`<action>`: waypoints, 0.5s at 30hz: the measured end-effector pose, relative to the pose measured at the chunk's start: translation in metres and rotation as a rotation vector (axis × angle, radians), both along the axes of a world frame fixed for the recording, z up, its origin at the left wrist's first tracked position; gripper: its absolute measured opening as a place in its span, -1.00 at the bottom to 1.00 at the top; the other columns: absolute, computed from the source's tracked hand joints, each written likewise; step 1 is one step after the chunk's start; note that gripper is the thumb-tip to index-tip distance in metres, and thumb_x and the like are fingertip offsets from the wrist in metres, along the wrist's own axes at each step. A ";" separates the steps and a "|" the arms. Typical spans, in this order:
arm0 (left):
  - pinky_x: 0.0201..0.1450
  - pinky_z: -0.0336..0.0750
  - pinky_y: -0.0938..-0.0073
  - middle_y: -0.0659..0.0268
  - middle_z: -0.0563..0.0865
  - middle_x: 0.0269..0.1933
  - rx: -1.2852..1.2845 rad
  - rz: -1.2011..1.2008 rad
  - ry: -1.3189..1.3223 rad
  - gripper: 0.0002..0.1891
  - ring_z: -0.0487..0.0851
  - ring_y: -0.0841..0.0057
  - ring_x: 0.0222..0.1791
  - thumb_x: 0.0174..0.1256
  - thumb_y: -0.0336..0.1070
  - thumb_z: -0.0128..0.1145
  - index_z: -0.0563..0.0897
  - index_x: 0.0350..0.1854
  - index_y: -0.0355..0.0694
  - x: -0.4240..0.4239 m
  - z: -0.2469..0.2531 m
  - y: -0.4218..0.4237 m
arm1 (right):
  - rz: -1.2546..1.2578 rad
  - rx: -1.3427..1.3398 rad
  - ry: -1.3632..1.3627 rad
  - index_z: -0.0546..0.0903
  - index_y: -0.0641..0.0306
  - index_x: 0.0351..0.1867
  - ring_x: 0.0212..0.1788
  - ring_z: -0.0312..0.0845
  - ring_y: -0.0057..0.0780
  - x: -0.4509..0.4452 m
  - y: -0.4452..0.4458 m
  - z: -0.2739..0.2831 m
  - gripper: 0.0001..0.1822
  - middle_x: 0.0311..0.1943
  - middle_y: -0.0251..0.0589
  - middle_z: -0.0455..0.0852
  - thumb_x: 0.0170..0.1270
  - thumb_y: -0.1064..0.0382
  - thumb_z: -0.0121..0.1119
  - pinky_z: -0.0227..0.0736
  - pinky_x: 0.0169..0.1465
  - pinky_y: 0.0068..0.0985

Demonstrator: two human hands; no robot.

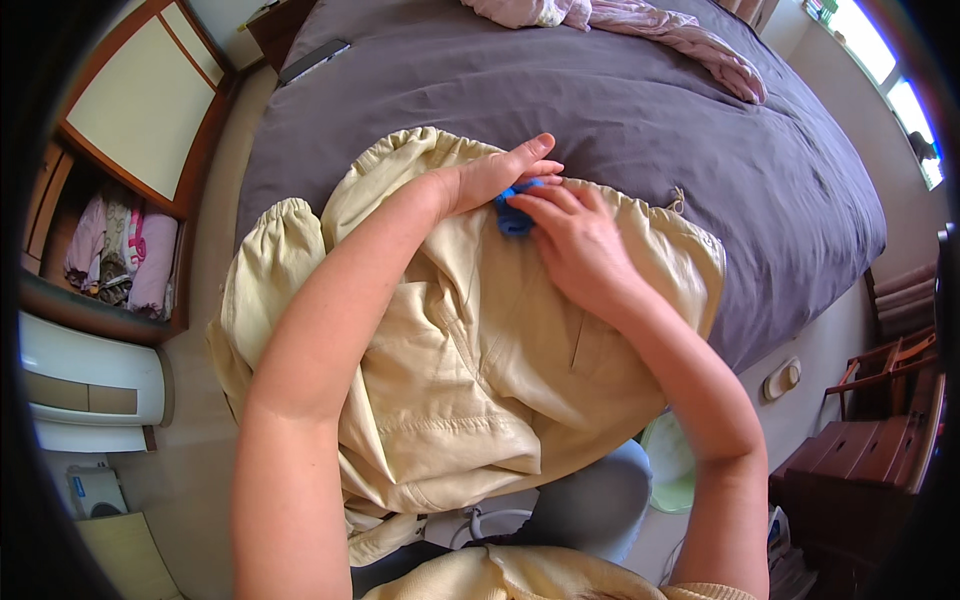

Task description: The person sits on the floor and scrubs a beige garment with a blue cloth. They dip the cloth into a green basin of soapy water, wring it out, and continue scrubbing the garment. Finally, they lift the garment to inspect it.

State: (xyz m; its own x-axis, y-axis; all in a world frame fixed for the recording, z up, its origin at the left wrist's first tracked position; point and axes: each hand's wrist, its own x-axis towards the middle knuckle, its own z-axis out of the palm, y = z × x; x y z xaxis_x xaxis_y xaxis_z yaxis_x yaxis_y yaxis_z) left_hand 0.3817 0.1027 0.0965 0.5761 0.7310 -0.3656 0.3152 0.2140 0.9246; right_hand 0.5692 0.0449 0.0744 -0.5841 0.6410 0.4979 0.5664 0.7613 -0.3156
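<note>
A pale yellow jacket point(517, 315) with a gathered elastic hem lies across the near side of the bed and hangs towards my lap. Over its hem, my right hand point(577, 232) pinches a small crumpled blue cloth point(514, 219) against the fabric. My left hand point(506, 174) is at the cloth's upper side, thumb raised; its other fingers are partly hidden, so its grip is unclear. One gathered cuff point(285, 214) lies to the left, and a drawstring loop point(678, 201) sticks up from the hem at right.
A grey sheet point(600, 97) covers the bed, with a dark phone-like device point(315, 61) and pink bedding point(675, 45) on it. Left stands a cabinet point(142, 105) holding folded textiles point(150, 262). A pale green basin point(667, 472), a slipper point(782, 379) and wooden furniture point(862, 450) are at right.
</note>
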 end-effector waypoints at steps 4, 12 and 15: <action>0.67 -0.13 0.46 0.21 0.27 0.60 0.019 0.007 0.011 0.06 0.10 0.51 0.63 0.40 0.62 -0.40 0.14 0.61 -0.28 -0.008 -0.007 -0.003 | 0.245 -0.112 -0.142 0.58 0.25 0.23 0.14 0.52 -0.07 -0.014 -0.050 -0.002 -0.50 0.15 -0.05 0.65 0.20 0.43 0.19 0.32 0.31 -0.25; 0.65 -0.02 0.44 0.21 0.27 0.60 -0.013 0.061 -0.166 0.01 0.18 0.47 0.61 0.47 0.55 -0.41 0.14 0.61 -0.32 -0.008 -0.006 -0.012 | 0.272 -0.124 0.088 0.71 0.20 0.07 0.06 0.61 -0.10 0.000 -0.010 0.019 -0.54 -0.06 -0.06 0.75 0.08 0.50 0.15 0.43 0.24 -0.24; 0.64 0.01 0.43 0.18 0.32 0.57 0.007 0.053 -0.203 -0.02 0.21 0.49 0.60 0.49 0.52 -0.39 0.20 0.59 -0.32 -0.019 -0.016 -0.009 | 0.109 -0.038 -0.082 0.62 0.19 0.16 0.09 0.53 -0.13 -0.018 -0.018 -0.004 -0.52 0.01 -0.11 0.67 0.13 0.41 0.18 0.39 0.24 -0.22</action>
